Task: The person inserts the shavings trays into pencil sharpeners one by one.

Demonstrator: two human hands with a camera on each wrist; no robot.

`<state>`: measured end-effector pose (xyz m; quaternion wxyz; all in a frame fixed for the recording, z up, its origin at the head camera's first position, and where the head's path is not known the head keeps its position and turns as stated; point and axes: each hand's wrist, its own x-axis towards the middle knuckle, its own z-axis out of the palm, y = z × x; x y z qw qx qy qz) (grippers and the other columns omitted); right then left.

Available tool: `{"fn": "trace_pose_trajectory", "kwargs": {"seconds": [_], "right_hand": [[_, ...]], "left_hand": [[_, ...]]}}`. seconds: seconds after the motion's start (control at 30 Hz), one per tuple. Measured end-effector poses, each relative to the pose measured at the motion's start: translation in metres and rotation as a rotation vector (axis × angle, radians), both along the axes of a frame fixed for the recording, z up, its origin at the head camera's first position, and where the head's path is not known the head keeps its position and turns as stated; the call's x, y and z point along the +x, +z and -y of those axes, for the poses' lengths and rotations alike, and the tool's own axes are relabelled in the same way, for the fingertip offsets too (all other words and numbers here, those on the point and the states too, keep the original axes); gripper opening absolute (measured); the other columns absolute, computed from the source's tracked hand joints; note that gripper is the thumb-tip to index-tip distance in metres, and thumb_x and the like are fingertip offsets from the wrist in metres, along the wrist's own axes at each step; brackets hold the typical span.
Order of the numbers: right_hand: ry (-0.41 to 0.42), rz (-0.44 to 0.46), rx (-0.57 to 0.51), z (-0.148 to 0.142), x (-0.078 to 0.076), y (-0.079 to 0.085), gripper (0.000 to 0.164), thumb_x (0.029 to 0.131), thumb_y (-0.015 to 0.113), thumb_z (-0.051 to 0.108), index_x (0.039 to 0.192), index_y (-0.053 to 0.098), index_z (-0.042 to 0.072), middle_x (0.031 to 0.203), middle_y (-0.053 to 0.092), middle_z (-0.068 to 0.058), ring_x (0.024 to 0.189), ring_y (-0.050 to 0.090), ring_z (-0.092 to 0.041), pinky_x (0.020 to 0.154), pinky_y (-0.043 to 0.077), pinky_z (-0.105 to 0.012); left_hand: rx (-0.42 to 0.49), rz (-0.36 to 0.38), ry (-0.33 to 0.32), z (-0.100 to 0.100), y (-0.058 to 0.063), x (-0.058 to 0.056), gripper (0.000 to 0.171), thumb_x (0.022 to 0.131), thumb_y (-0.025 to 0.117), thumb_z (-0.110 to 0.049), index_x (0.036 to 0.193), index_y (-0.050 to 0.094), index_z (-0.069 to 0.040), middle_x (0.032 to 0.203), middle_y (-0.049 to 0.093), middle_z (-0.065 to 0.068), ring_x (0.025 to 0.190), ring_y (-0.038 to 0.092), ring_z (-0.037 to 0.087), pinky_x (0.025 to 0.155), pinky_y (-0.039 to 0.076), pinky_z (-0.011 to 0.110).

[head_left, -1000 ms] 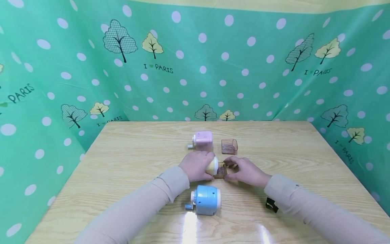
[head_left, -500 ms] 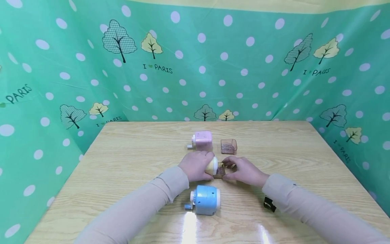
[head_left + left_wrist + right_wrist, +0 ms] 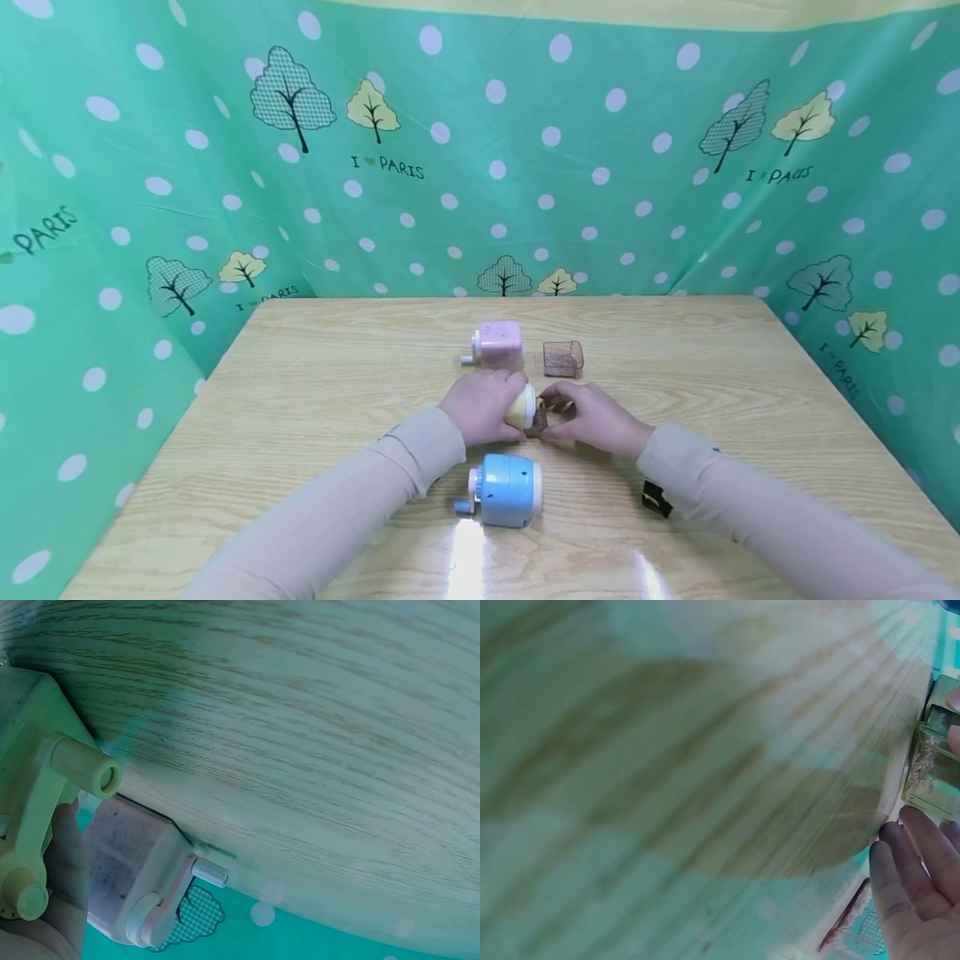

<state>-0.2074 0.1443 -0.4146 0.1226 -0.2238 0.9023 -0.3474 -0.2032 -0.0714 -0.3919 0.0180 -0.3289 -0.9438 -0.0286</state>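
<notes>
My left hand (image 3: 483,408) grips a yellow crank pencil sharpener (image 3: 517,413) lying on its side, its white-rimmed end toward the right. In the left wrist view the sharpener's yellow crank handle (image 3: 84,765) sticks out beside a finger. Between finger and thumb, my right hand (image 3: 596,419) pinches a clear brownish shavings drawer (image 3: 537,423) at the sharpener's white end. Part of the drawer appears to be inside the sharpener. Shavings show through the drawer wall (image 3: 932,776) in the right wrist view.
Behind the hands lies a pink crank sharpener (image 3: 500,342), with a separate clear drawer (image 3: 562,360) of shavings to its right. A blue crank sharpener (image 3: 510,490) lies nearer the front. The wooden table (image 3: 337,375) is backed by a green dotted cloth (image 3: 420,208).
My right hand has moved a little left with the drawer, and less of the drawer shows outside the yellow sharpener. My left hand has stayed in place.
</notes>
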Motion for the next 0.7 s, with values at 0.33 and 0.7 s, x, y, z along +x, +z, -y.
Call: {"fn": "trace_pose_trajectory", "kwargs": {"seconds": [0.33, 0.7], "right_hand": [[-0.002, 0.003, -0.006, 0.0006, 0.0001, 0.0013, 0.054, 0.077, 0.085, 0.022, 0.123, 0.063, 0.003, 0.119, 0.070, -0.010, 0.107, 0.066, -0.024, 0.098, 0.053, -0.044], [-0.009, 0.002, -0.027, 0.0018, 0.0000, 0.0013, 0.056, 0.075, 0.086, 0.024, 0.122, 0.064, 0.003, 0.115, 0.070, -0.009, 0.106, 0.065, -0.024, 0.098, 0.053, -0.044]], "left_hand": [[0.001, 0.005, -0.001, -0.0004, 0.0022, 0.0006, 0.058, 0.071, 0.084, -0.053, 0.107, 0.056, -0.017, 0.095, 0.067, -0.004, 0.085, 0.063, 0.014, 0.070, 0.054, 0.028], [0.004, 0.015, -0.006, -0.0005, 0.0026, -0.0006, 0.058, 0.071, 0.084, -0.052, 0.108, 0.056, -0.016, 0.096, 0.066, -0.003, 0.086, 0.063, 0.014, 0.072, 0.054, 0.029]]}}
